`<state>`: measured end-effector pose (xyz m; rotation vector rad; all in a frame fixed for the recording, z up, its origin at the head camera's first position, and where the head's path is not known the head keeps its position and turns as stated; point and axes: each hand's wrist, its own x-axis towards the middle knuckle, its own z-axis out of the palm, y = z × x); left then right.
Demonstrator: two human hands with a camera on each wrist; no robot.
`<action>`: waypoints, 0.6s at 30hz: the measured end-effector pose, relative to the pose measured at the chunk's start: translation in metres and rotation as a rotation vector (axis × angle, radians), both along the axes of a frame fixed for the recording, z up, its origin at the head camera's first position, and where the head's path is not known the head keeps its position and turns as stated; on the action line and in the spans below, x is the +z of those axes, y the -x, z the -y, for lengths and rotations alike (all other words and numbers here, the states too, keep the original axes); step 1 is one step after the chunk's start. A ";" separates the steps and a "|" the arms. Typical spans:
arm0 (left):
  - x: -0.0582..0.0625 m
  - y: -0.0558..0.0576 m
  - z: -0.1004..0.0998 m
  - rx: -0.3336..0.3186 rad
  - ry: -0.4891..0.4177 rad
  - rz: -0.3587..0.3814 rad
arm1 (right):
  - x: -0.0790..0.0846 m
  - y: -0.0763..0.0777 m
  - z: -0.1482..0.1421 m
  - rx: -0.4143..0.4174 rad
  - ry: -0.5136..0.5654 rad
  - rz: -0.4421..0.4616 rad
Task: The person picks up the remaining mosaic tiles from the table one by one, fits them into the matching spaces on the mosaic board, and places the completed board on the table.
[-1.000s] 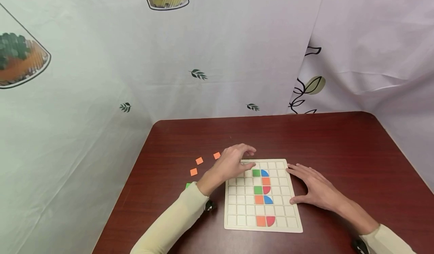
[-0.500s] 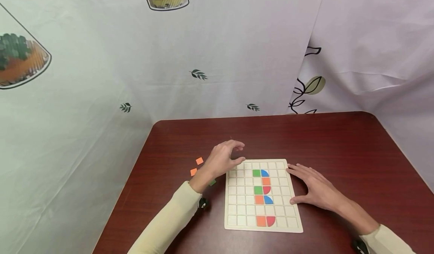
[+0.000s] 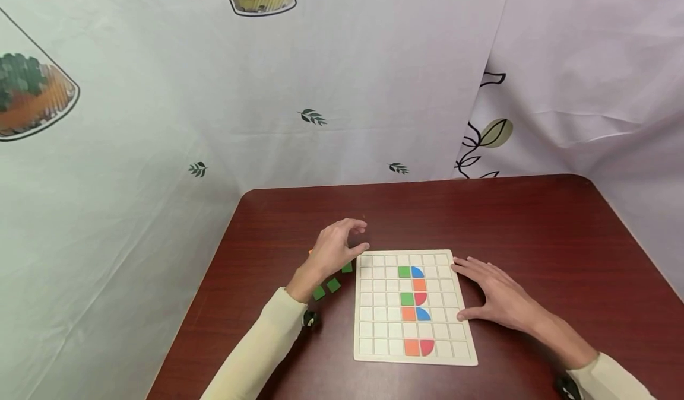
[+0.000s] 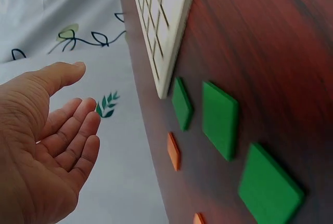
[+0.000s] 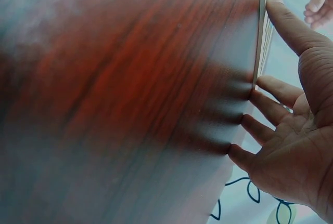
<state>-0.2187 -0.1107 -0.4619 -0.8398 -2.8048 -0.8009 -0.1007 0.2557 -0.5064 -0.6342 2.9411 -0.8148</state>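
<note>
Head view: left hand [image 3: 333, 247] hovers, loosely curved; right hand [image 3: 498, 296] touches board [image 3: 380, 330].

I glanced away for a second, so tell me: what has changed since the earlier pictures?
The left hand moved leftward to near the far left corner of the board, hiding most loose orange tiles and revealing more green tiles in the head view. Nothing was visibly grasped or released. Unchanged: the right hand at the board's right edge, the board and its coloured pieces.
</note>
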 end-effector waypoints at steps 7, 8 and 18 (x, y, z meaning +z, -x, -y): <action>-0.006 0.004 0.012 0.053 0.004 -0.001 | 0.000 0.000 0.000 0.001 0.004 -0.004; -0.006 0.004 0.013 0.062 0.006 0.000 | 0.000 0.000 0.000 0.005 0.004 -0.009; -0.012 0.007 0.026 0.125 0.000 0.019 | -0.001 0.000 -0.001 0.007 0.008 -0.001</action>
